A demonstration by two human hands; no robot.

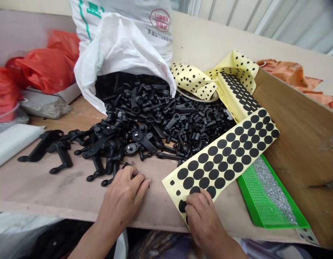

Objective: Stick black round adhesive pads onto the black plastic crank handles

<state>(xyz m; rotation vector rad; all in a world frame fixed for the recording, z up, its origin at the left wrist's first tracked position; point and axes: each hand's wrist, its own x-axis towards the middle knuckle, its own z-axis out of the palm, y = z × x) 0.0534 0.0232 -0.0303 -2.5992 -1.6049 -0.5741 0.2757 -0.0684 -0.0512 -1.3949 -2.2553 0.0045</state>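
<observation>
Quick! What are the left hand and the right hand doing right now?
Left hand: curled, fingertips at a small black plastic part; cannot tell if held.
Right hand: curled, fingers on the yellow sheet of black round stickers; cannot tell if gripped.

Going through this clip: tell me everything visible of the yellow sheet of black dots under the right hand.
The sheet is a long, flat strip of yellow backing paper carrying rows of round matte black dots, apparently adhesive. It lies diagonally on the tabletop, one long edge beside a heap of black plastic parts. The right hand rests on its near end.
</observation>
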